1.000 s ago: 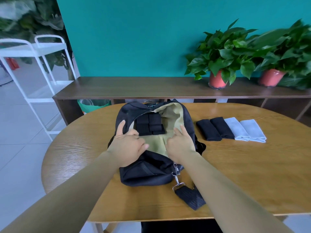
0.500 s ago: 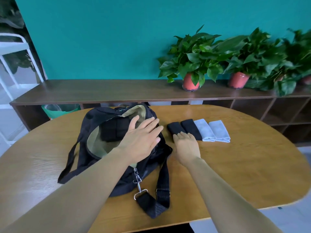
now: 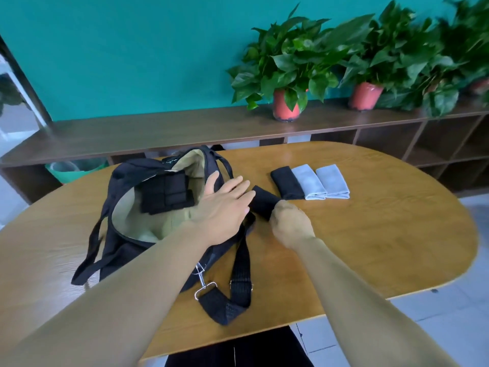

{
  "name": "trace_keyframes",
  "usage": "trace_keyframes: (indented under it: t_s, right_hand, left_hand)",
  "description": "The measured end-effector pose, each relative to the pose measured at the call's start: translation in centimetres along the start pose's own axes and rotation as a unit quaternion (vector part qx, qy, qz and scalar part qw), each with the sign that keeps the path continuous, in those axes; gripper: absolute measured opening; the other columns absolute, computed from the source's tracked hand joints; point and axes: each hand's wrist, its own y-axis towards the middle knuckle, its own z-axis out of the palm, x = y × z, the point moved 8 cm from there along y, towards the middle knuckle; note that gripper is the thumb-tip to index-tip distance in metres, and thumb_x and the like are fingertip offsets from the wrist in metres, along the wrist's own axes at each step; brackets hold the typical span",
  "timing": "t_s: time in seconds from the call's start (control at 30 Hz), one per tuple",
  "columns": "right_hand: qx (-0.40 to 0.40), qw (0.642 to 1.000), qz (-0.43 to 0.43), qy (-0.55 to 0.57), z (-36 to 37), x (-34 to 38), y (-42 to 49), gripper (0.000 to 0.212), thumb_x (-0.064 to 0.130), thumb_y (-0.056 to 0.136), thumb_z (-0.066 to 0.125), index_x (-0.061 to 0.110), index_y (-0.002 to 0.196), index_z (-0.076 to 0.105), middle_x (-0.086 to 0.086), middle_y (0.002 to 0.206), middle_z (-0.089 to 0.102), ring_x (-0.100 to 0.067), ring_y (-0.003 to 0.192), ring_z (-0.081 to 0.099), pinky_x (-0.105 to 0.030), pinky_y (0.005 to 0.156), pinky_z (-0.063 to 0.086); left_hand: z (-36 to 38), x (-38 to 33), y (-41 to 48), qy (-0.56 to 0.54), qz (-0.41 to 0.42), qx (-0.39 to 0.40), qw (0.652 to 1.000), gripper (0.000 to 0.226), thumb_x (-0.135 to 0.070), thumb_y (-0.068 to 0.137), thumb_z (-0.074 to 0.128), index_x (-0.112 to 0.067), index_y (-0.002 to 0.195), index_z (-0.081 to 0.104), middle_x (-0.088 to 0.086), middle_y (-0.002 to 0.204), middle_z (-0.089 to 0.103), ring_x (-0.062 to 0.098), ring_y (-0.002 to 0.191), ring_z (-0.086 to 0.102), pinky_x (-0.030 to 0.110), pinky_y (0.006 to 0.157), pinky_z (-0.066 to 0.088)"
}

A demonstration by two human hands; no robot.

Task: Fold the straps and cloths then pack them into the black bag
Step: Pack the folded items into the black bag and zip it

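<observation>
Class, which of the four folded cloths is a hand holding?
The black cloth nearest the bag, gripped by the right hand; the other three lie untouched in a row.

L hand [image 3: 222, 207] flat, fingers straight; R hand [image 3: 289, 223] curled, prob. pinch-grip.

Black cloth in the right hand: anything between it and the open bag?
Only the left hand: its straight fingers lie over the right rim of the black bag, between the black cloth pinched by the right hand and the opening. Nothing else intervenes.
</observation>
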Motion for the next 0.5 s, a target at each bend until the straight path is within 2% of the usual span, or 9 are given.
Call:
trace_keyframes:
  t_s: [0.1,0.23,0.33,0.4,0.47,0.5]
  right_hand:
    - [-0.027,0.999,0.028,-0.003,-0.7,-2.9,-2.1,0.022,0.029,0.085,0.05,0.011,0.091,0.061,-0.003,0.098,0.059,-0.023,0.09,0.056,-0.025,0.064,0.035]
    - [-0.035,0.999,0.011,-0.016,-2.6,-4.6,-4.4,0.019,0.029,0.077,0.055,0.015,0.063,0.053,0.0,0.077,0.058,-0.022,0.073,0.054,-0.023,0.057,0.029]
    - [-0.16,0.986,0.022,-0.03,-5.4,-5.7,-6.0,0.022,0.025,0.07,0.048,0.015,0.053,0.055,0.001,0.058,0.055,-0.023,0.063,0.052,-0.021,0.057,0.028]
    - [-0.216,0.972,0.066,-0.058,-6.2,-7.2,-6.7,0.026,0.026,0.074,0.047,0.015,0.057,0.064,0.001,0.058,0.058,-0.024,0.067,0.053,-0.024,0.059,0.034]
    - [-0.179,0.971,0.127,-0.09,-5.6,-8.6,-6.7,0.028,0.037,0.084,0.056,0.014,0.076,0.071,-0.003,0.076,0.065,-0.028,0.084,0.053,-0.034,0.07,0.039]
    - [-0.13,0.972,0.171,-0.092,-4.9,-9.4,-6.6,0.036,0.047,0.087,0.055,0.014,0.087,0.069,-0.004,0.089,0.065,-0.028,0.094,0.05,-0.037,0.076,0.038]
  left_hand:
    - [0.0,-2.5,0.5,0.0,0.026,0.005,1.0,0.041,-0.025,0.104,0.028,-0.021,0.145,0.035,-0.001,0.159,0.018,0.014,0.147,0.006,0.048,0.11,-0.017]
    - [0.8,-5.8,1.2,0.007,0.06,0.015,0.998,0.039,-0.017,0.102,0.032,-0.018,0.14,0.043,0.003,0.158,0.022,0.016,0.147,0.012,0.046,0.116,-0.008]
    - [2.1,-7.6,2.1,-0.013,0.062,0.038,0.997,0.041,-0.012,0.101,0.033,-0.018,0.141,0.042,0.003,0.158,0.022,0.017,0.146,0.015,0.039,0.118,0.001]
    - [3.0,-8.2,2.8,-0.032,0.047,0.068,0.996,0.042,-0.013,0.103,0.033,-0.017,0.144,0.038,0.005,0.158,0.021,0.021,0.145,0.019,0.038,0.117,0.011]
    - [4.1,-8.5,3.6,-0.067,0.013,0.097,0.993,0.039,-0.019,0.104,0.031,-0.015,0.142,0.039,0.006,0.156,0.027,0.025,0.138,0.032,0.039,0.111,0.027]
    - [4.7,-8.5,3.9,-0.101,-0.016,0.105,0.989,0.037,-0.022,0.104,0.031,-0.014,0.139,0.041,0.007,0.151,0.034,0.026,0.131,0.04,0.04,0.105,0.035]
